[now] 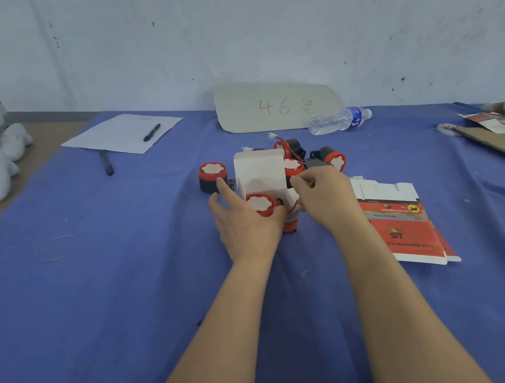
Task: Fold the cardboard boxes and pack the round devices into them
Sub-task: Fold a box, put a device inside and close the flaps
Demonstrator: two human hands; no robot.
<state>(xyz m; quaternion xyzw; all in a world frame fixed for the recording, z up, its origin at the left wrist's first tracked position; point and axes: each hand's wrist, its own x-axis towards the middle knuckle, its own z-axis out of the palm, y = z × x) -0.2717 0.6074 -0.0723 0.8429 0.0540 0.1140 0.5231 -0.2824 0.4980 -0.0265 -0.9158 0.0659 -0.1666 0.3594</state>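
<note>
From the head view, the left grip point(246, 225) is curling round a red-rimmed round device point(261, 204), holding it at the mouth of the open white box point(261, 173) in the middle of the blue desk point(94, 280). The right grip point(323, 193) is pinching the box's right edge with curled fingers. A second device point(213, 176) is sitting just left of the box, and more devices point(334, 156) are lying behind it. Flat boxes point(403, 221) are lying beside the right forearm.
</note>
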